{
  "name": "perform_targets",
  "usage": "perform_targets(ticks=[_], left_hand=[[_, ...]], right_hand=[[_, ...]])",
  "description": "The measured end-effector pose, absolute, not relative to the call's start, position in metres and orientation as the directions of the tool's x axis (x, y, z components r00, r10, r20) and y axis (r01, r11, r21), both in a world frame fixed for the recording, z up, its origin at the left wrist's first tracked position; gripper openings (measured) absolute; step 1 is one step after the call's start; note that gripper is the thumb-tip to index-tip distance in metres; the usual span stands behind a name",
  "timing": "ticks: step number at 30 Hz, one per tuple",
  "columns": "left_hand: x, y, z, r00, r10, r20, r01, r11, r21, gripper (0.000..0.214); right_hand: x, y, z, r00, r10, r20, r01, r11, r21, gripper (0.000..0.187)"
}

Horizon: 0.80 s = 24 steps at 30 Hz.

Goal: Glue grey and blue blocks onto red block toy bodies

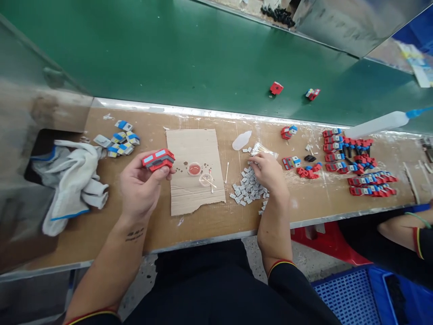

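Note:
My left hand (144, 180) is wrapped round a red toy vehicle part (157, 159) with light blue windows and a grey stripe, held above the cardboard's left edge. At the top of a heap of small grey plastic pieces (249, 187) is my right hand (267, 169). Its fingertips are pinched together, and what lies between them I cannot make out. Between my hands, a small cup of red liquid (194, 169) and a clear dish (206, 180) with cotton swabs across it stand on the cardboard sheet (192, 203).
White-and-blue blocks (123, 137) and crumpled gloves (77, 180) lie left. A cotton swab (227, 172), a bundle of swabs (265, 150) and a clear plastic piece (241, 140) lie near the heap. Rows of red-and-blue toy parts (350, 153) lie right, beside another person's arm (402, 228).

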State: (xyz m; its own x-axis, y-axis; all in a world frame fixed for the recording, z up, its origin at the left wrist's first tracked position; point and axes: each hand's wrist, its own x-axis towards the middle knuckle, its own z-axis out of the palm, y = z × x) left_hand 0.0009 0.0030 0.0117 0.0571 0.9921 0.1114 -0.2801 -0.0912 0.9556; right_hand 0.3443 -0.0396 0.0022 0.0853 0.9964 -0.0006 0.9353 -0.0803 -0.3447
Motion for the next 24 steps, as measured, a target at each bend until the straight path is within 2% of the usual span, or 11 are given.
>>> perform_targets(ticks=[5,9,10,12,14,16,19,24], left_hand=[[0.009,-0.005,0.018,0.095,0.99,0.104,-0.299,-0.071,0.952,0.034],[0.015,-0.015,0.022,0.182,0.974,0.134,-0.236,-0.089,0.968,0.038],[0.017,-0.018,0.022,0.193,0.97,0.15,-0.21,-0.109,0.972,0.039],[0.021,-0.024,0.02,0.21,0.96,0.186,-0.167,-0.152,0.974,0.04],[0.026,-0.029,0.018,0.244,0.946,0.214,-0.15,-0.181,0.972,0.039],[0.031,-0.033,0.016,0.28,0.934,0.221,-0.138,-0.188,0.972,0.037],[0.034,-0.038,0.014,0.31,0.92,0.24,-0.115,-0.214,0.97,0.035],[0.035,-0.039,0.009,0.263,0.887,0.38,-0.078,-0.373,0.925,0.045]], right_hand=[[0.345,-0.033,-0.001,0.112,0.993,-0.043,0.941,-0.12,-0.317,0.015],[0.343,-0.033,0.01,0.071,0.997,-0.007,0.935,-0.069,-0.348,0.012],[0.338,-0.034,0.015,0.051,0.998,0.029,0.928,-0.037,-0.372,0.012],[0.323,-0.038,0.027,0.002,0.981,0.194,0.88,0.09,-0.466,0.012],[0.3,-0.046,0.039,-0.011,0.858,0.513,0.726,0.359,-0.586,0.012],[0.274,-0.056,0.047,-0.057,0.73,0.681,0.589,0.575,-0.568,0.019],[0.241,-0.069,0.05,-0.171,0.645,0.744,0.567,0.683,-0.461,0.028],[0.224,-0.073,0.039,-0.242,0.558,0.793,0.628,0.713,-0.31,0.03]])
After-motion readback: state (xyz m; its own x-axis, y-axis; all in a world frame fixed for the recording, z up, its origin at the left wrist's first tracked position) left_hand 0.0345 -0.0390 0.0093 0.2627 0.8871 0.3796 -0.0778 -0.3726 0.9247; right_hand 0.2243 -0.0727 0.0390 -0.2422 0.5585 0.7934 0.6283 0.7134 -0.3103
